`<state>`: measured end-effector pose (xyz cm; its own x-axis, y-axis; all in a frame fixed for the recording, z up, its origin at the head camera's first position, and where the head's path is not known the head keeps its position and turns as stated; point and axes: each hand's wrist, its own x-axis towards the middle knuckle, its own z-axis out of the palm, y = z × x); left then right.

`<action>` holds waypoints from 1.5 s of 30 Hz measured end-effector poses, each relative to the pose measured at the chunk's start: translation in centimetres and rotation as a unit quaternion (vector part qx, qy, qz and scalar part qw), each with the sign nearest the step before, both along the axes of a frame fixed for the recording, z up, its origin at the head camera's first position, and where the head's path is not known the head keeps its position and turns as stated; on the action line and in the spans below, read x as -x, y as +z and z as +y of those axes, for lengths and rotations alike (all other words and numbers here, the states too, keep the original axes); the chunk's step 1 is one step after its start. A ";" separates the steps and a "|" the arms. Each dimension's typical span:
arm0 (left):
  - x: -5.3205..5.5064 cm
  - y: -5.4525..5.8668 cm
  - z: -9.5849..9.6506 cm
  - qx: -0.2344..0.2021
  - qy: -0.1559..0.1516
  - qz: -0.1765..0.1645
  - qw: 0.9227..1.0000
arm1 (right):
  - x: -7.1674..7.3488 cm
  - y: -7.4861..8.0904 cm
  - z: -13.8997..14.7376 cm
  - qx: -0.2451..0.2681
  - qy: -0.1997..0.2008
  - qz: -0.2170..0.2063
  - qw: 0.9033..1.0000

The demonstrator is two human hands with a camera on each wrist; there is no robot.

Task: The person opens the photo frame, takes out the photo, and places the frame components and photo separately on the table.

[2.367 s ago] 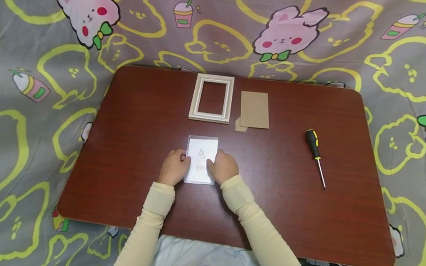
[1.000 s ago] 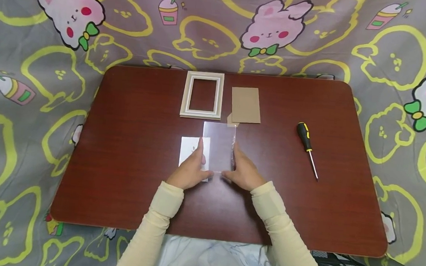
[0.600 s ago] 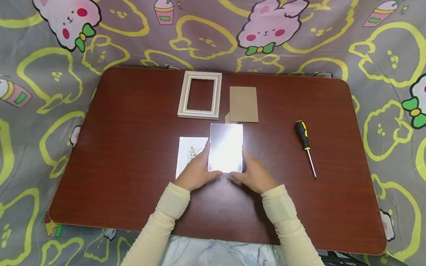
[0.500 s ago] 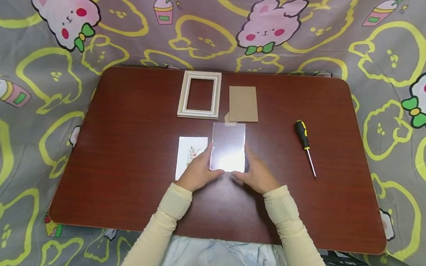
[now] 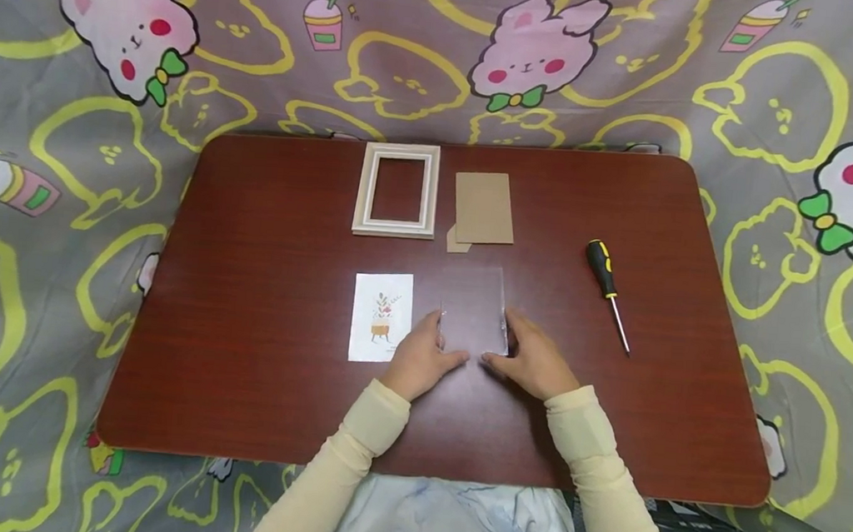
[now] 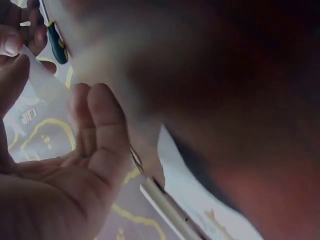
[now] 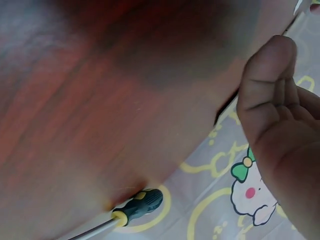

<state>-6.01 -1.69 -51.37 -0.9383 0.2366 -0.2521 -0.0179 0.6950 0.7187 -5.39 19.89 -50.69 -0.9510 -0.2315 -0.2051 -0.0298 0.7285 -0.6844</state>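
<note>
A clear plastic sheet [image 5: 474,307] is held between both hands over the table's middle. My left hand [image 5: 422,359] grips its left edge, with the thumb at the near edge. On the opposite side my right hand [image 5: 535,362] holds the right edge in the same way. In the left wrist view, part of the sheet [image 6: 47,85] shows pale beyond the left hand [image 6: 95,155]. The right wrist view shows the right hand's [image 7: 280,120] fingers but not the sheet. Left of the left hand lies a white card [image 5: 381,317] printed with a potted plant.
A cream picture frame [image 5: 429,195] lies near the table's [image 5: 262,353] far edge. Beside it is a brown backing board [image 5: 484,208] over a smaller brown piece [image 5: 461,244]. A black and yellow screwdriver [image 5: 602,270] lies to the right.
The clear sheet has come off the printed card, moved right with both hands, and most recently lowered toward me. The card stays on the table, now fully uncovered.
</note>
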 end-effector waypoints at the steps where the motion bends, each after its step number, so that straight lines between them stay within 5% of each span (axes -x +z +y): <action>1: -0.1 -0.2 0.1 0.005 0.000 -0.001 1.000 | -0.1 0.0 0.0 -0.008 -0.001 -0.007 1.000; 19: -0.3 -1.1 1.6 0.086 -0.026 0.061 0.994 | -0.4 -0.8 0.1 -0.092 0.004 -0.011 0.996; 29: -1.0 -1.0 2.1 0.160 -0.037 0.125 0.979 | -1.1 -0.8 -1.1 -0.166 -0.007 0.025 0.986; 41: -0.9 -1.1 1.8 0.155 -0.042 0.118 0.980 | -0.8 -0.1 -1.8 -0.178 -0.005 0.015 0.984; 45: -0.8 -1.2 1.6 0.141 -0.047 0.112 0.983 | 0.3 0.5 -1.6 -0.172 -0.016 0.031 0.984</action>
